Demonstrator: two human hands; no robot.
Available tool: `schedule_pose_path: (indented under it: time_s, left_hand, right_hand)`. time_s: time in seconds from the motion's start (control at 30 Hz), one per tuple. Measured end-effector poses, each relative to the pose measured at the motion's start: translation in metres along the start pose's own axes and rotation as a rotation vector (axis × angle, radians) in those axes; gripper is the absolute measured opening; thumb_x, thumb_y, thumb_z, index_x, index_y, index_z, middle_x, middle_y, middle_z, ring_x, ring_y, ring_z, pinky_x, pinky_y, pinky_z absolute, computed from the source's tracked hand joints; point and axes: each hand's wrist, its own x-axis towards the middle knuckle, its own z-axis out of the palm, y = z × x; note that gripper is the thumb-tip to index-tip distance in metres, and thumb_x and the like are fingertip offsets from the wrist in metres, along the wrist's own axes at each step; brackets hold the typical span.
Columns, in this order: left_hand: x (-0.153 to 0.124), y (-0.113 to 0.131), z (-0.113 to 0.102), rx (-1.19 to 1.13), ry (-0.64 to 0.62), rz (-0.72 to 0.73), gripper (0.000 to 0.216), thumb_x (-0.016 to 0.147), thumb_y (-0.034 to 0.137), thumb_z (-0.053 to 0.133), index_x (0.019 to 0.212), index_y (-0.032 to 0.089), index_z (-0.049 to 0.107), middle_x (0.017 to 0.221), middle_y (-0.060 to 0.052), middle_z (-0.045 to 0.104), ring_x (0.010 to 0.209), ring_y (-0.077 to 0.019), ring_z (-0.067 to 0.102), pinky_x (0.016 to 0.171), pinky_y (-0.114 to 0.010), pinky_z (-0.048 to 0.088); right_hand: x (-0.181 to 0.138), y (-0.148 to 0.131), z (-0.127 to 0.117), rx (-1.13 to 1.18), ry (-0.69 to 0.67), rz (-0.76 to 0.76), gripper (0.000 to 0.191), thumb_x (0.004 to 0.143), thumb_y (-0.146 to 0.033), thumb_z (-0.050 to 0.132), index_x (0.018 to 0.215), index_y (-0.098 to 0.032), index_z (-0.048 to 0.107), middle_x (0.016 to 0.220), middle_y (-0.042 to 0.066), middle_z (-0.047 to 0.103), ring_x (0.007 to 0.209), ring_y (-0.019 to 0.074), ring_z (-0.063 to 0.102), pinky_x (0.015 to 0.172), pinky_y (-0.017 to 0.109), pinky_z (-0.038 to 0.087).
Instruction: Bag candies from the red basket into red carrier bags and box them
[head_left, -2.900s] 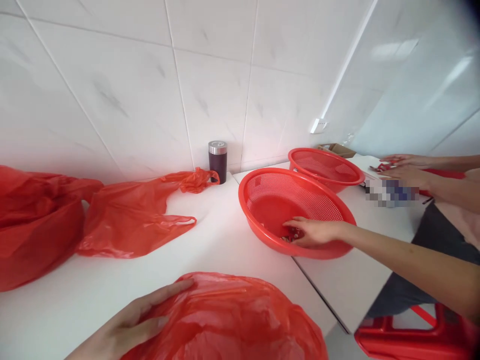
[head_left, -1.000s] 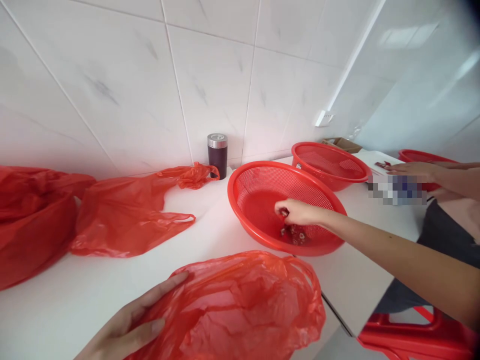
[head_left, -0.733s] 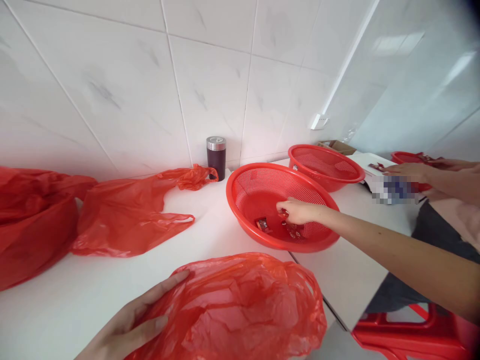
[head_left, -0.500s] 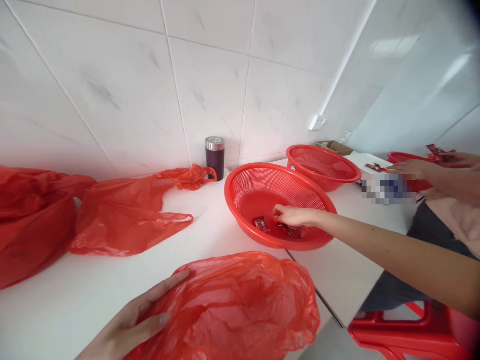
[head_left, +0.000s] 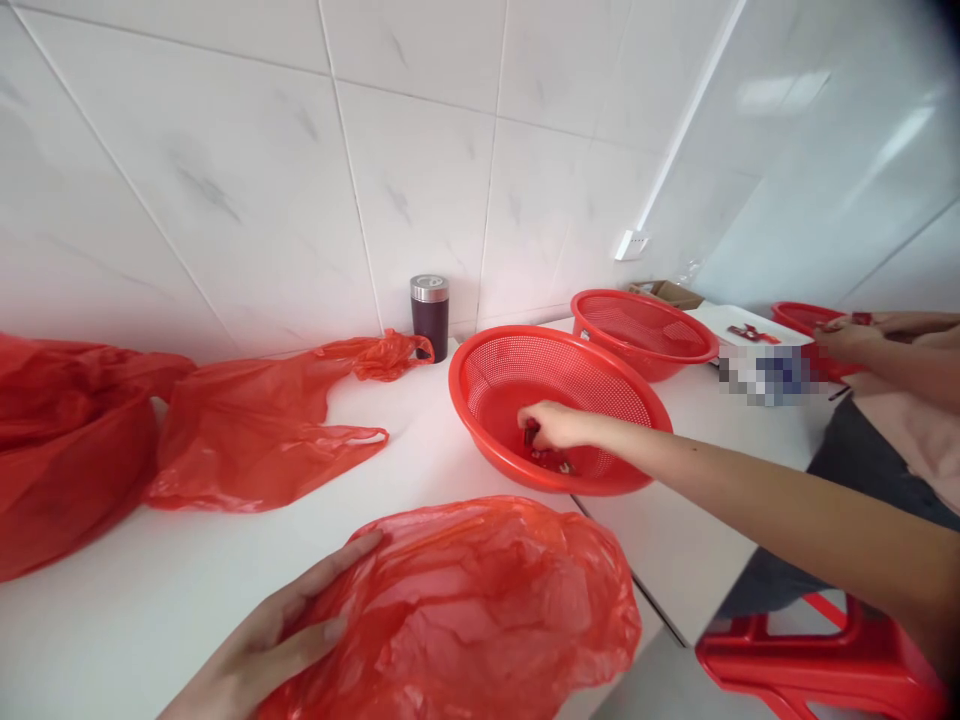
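Observation:
My left hand [head_left: 277,640] grips the near rim of a crumpled red plastic bag [head_left: 480,610] on the white counter [head_left: 142,590], fingers along its top and thumb pressed in. My right hand [head_left: 551,425] reaches into a red perforated basket [head_left: 480,345], fingers pinched on a small red packet. A few more small red packets [head_left: 553,463] lie on the basket's bottom just below that hand.
A flat red bag [head_left: 262,430] and a bulging red bag [head_left: 67,440] lie at the left. A dark tumbler [head_left: 429,315] stands by the wall. A second red basket [head_left: 645,330], a cardboard box [head_left: 664,292], another person's hands [head_left: 847,335] and a red stool [head_left: 817,670] are at the right.
My right hand has moved left across the basket's bottom and closed on a packet that lay apart. The left hand has stayed on the bag. The other person's hands have drawn back to the right.

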Motion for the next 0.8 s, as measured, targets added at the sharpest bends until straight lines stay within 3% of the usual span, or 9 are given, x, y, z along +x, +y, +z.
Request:
schedule_pose_path:
  time_s: [0.1,0.23,0.3,0.4,0.5,0.57,0.67,0.73,0.8]
  left_hand:
    - [-0.002,0.006,0.005,-0.014,0.042,0.003,0.057,0.078,0.043,0.064,0.134,0.034,0.053,0.15,0.006,0.039,0.14,-0.0322,0.028,0.109,-0.044,0.036]
    - [-0.003,0.011,0.01,-0.059,0.023,-0.008,0.059,0.08,0.041,0.063,0.137,0.035,0.049,0.153,0.004,0.034,0.139,-0.0301,0.033,0.107,-0.041,0.039]
    - [-0.004,0.013,0.013,-0.078,0.001,-0.011,0.061,0.081,0.038,0.062,0.14,0.035,0.045,0.155,0.003,0.03,0.137,-0.0301,0.036,0.106,-0.042,0.04]
    - [-0.007,0.016,0.015,-0.109,-0.055,-0.013,0.067,0.082,0.034,0.062,0.144,0.034,0.036,0.155,0.0,0.028,0.135,-0.032,0.04,0.104,-0.044,0.043]
    - [-0.008,0.015,0.014,-0.125,-0.105,-0.011,0.069,0.082,0.032,0.063,0.145,0.035,0.034,0.154,-0.001,0.032,0.133,-0.033,0.042,0.103,-0.046,0.044]
    - [-0.009,0.014,0.011,-0.121,-0.095,-0.003,0.069,0.083,0.032,0.063,0.146,0.035,0.033,0.154,-0.001,0.033,0.133,-0.0334,0.042,0.104,-0.047,0.043]
    - [-0.009,0.011,0.008,-0.033,-0.011,0.035,0.066,0.083,0.034,0.063,0.144,0.036,0.036,0.154,0.001,0.033,0.137,-0.0302,0.036,0.108,-0.043,0.038]
    - [-0.009,0.01,0.008,0.062,0.067,0.069,0.064,0.082,0.036,0.064,0.142,0.037,0.04,0.154,0.005,0.032,0.141,-0.0268,0.029,0.111,-0.038,0.033]
    - [-0.01,0.011,0.008,0.145,0.138,0.102,0.065,0.081,0.038,0.065,0.141,0.037,0.042,0.154,0.006,0.033,0.142,-0.0263,0.027,0.112,-0.038,0.03]
  right_hand:
    - [-0.008,-0.013,-0.029,0.064,0.112,-0.046,0.022,0.073,-0.006,0.055,0.089,-0.021,0.053,0.088,0.0,0.062,0.063,0.0087,0.056,0.055,0.018,0.043]
    - [-0.049,-0.059,-0.048,0.184,0.174,-0.24,0.021,0.073,-0.009,0.054,0.089,-0.023,0.052,0.085,-0.002,0.059,0.066,0.0094,0.056,0.055,0.018,0.043]
    - [-0.075,-0.088,-0.036,0.186,0.085,-0.387,0.021,0.074,-0.013,0.056,0.091,-0.024,0.053,0.084,-0.003,0.058,0.07,0.0106,0.057,0.057,0.018,0.043]
    - [-0.102,-0.124,0.004,0.05,-0.083,-0.55,0.019,0.074,-0.015,0.057,0.089,-0.025,0.055,0.092,-0.002,0.058,0.07,0.0114,0.057,0.055,0.02,0.041]
    - [-0.107,-0.139,0.04,-0.174,-0.126,-0.521,0.023,0.078,-0.017,0.056,0.095,-0.031,0.062,0.099,0.0,0.057,0.07,0.0148,0.057,0.05,0.023,0.038]
    - [-0.101,-0.138,0.046,-0.203,-0.141,-0.504,0.033,0.08,-0.023,0.059,0.109,-0.04,0.062,0.104,0.0,0.058,0.08,0.0183,0.06,0.055,0.025,0.041]
    - [-0.087,-0.119,0.021,-0.038,-0.035,-0.529,0.039,0.085,-0.034,0.058,0.122,-0.044,0.055,0.118,-0.003,0.058,0.093,0.0184,0.06,0.072,0.026,0.047]
    - [-0.073,-0.095,-0.002,0.041,0.123,-0.427,0.038,0.089,-0.04,0.052,0.127,-0.04,0.052,0.122,0.0,0.057,0.091,0.0176,0.062,0.075,0.027,0.048]
    - [-0.056,-0.065,-0.016,-0.001,0.237,-0.257,0.05,0.087,-0.044,0.054,0.135,-0.035,0.045,0.128,0.005,0.054,0.093,0.0204,0.062,0.077,0.03,0.049]
